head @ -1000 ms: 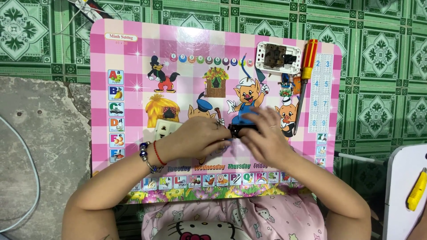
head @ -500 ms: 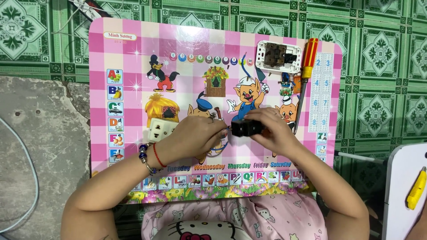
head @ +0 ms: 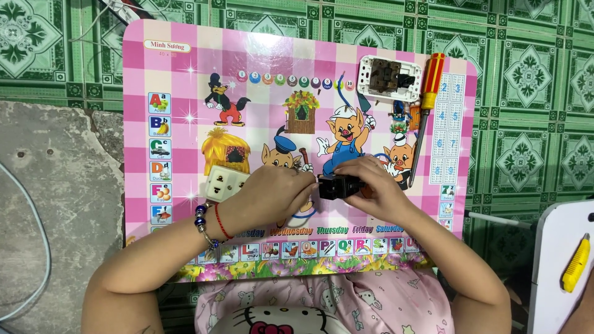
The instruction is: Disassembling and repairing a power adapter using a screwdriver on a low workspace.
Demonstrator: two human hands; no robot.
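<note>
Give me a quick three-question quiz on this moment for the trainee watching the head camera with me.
1. True or false: the red-and-yellow screwdriver is in one of the person's hands.
2. Which thing do both hands grip? A) the white socket plate B) the small black part C) the yellow cutter
3. On which side of the left hand does the white socket plate lie in the head view?

Key
1. False: it lies on the pink board, beside the white frame.
2. B: the small black part sits between the left hand and the right hand.
3. To its left, by the wrist.
</note>
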